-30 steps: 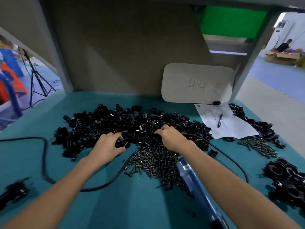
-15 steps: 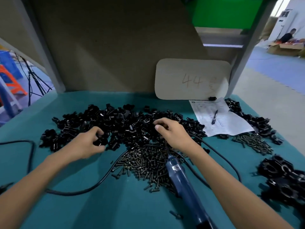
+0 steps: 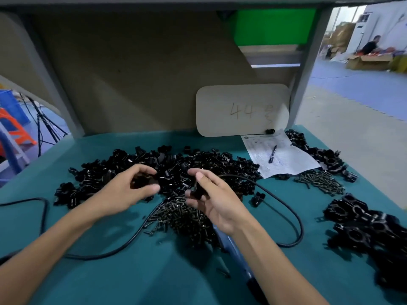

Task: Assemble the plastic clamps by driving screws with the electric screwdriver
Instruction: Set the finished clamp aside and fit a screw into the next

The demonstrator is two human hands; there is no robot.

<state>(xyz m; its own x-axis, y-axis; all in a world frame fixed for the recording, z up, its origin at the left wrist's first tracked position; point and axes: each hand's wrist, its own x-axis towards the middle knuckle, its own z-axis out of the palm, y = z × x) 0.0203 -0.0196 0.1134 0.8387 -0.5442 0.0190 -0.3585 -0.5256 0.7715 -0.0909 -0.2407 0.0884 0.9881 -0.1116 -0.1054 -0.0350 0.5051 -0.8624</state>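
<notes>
A: Change from 0.5 s ago?
B: Both hands lifted off the pile (image 3: 176, 166). Left hand (image 3: 123, 192) pinches a clamp piece (image 3: 143, 181); right hand (image 3: 220, 205), palm turned up, pinches a second piece (image 3: 197, 191).
A: Screwdriver (image 3: 237, 258)?
B: On the table (image 3: 154, 271) under the right forearm, beside the screws (image 3: 182, 216).

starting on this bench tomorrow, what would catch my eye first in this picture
A wide heap of black clamp parts sprawls across the middle of the teal table, with a pile of dark screws just in front of it. Over them the left hand and the right hand each hold a black piece. The blue electric screwdriver lies under the right forearm, and a white board marked 44 leans at the back.
</notes>
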